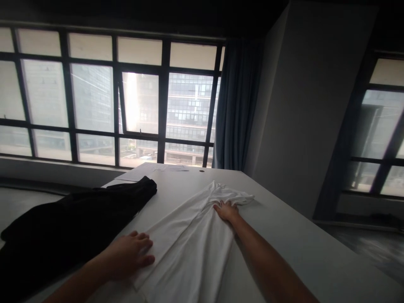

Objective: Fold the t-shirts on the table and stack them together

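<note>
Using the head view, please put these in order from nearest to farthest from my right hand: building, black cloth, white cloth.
1. White cloth: directly under the right hand.
2. Black cloth: on the left.
3. Building: outside, far ahead.

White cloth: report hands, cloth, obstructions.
Left hand at left edge; right hand on bunched far end. White cloth creased on table. Black cloth to its left; only hands seen on top.

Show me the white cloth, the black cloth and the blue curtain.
White cloth (197, 248): head view, on its creased middle.
Black cloth (74, 223): head view, on its middle.
Blue curtain (237, 105): head view, on its hanging folds.
</note>
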A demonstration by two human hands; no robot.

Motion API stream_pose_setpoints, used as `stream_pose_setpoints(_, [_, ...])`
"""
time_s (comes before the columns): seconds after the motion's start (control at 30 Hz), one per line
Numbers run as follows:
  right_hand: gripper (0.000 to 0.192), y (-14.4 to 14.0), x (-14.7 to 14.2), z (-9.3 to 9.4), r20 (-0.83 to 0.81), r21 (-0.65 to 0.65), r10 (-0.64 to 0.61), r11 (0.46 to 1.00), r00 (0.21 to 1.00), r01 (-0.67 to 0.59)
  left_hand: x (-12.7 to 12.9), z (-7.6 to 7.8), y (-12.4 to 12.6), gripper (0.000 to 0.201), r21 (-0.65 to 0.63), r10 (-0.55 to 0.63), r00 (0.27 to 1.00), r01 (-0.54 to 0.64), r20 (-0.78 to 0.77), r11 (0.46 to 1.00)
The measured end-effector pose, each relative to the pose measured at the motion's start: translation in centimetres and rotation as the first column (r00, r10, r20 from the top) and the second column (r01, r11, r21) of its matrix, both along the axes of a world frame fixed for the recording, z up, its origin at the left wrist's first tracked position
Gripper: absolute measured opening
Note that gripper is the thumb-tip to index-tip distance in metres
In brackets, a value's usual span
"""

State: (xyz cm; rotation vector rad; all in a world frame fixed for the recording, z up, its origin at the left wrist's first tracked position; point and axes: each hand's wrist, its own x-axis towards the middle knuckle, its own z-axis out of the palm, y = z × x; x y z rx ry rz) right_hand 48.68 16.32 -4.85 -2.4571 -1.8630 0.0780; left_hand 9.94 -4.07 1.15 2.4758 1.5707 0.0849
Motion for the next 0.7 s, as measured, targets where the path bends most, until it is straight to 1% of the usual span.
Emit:
stream_pose_setpoints(0.07, [0.077,2.3,-1.3,-0.1,-0.002,0.042,0.113,0.993,0.994,-0.112,0.2,0.0,0.0,0.036,0.012,0.01,1.0,-0.01,0.025,1.0])
stream_pose_setpoints(0.13, [0.071,4.2,-2.1,0.1,0.029,0.098,0.233,0.967,0.972,-0.235,0.6,-0.1,0.0,0.029,0.019,0.007,0.995,-0.008,0.097,1.0])
stream_pose_setpoints(0.17, [0.067,4.9,-2.4,0.4,0.063,0.129,0.253,0.957,0.965,-0.26,0.9,-0.3,0.0,0.027,0.021,-0.016,0.989,0.012,0.148,1.0])
stream_pose_setpoints(0.2, [0.062,5.4,-2.6,0.8,0.098,0.161,0.243,0.953,0.965,-0.256,1.2,-0.5,0.0,0.025,0.021,-0.048,0.978,0.044,0.201,0.999])
stream_pose_setpoints(0.27, [0.053,5.9,-3.0,1.6,0.143,0.205,0.172,0.958,0.975,-0.199,1.7,-0.8,-0.1,0.021,0.023,-0.123,0.951,0.121,0.284,0.992])
stream_pose_setpoints(0.33, [0.047,5.6,-3.2,2.0,0.134,0.2,0.131,0.967,0.982,-0.156,2.1,-1.0,-0.1,0.019,0.021,-0.176,0.932,0.178,0.317,0.984])
stream_pose_setpoints(0.4, [0.047,4.4,-3.3,2.0,0.102,0.167,0.153,0.971,0.983,-0.169,2.3,-1.2,-0.1,0.021,0.015,-0.188,0.928,0.194,0.321,0.981])
stream_pose_setpoints(0.47, [0.051,2.3,-3.0,1.5,0.064,0.122,0.224,0.965,0.972,-0.23,2.5,-1.4,0.0,0.025,0.013,-0.191,0.928,0.198,0.319,0.98])
stream_pose_setpoints(0.53, [0.057,-0.5,-2.1,0.9,0.029,0.063,0.337,0.939,0.941,-0.338,3.1,-1.7,-0.2,0.025,0.032,-0.187,0.93,0.187,0.315,0.982])
stream_pose_setpoints(0.6, [0.057,-3.6,-0.6,0.7,0.038,0.054,0.399,0.915,0.916,-0.401,4.0,-1.9,-1.0,0.026,0.062,-0.194,0.935,0.184,0.298,0.981])
stream_pose_setpoints(0.63, [0.054,-5.1,0.4,0.8,0.07,0.071,0.393,0.915,0.917,-0.398,4.6,-1.8,-1.5,0.027,0.073,-0.206,0.934,0.193,0.291,0.979])
stream_pose_setpoints(0.7, [0.048,-8.0,2.6,1.3,0.167,0.13,0.328,0.927,0.93,-0.351,5.8,-1.4,-2.6,0.026,0.052,-0.26,0.919,0.257,0.295,0.965])
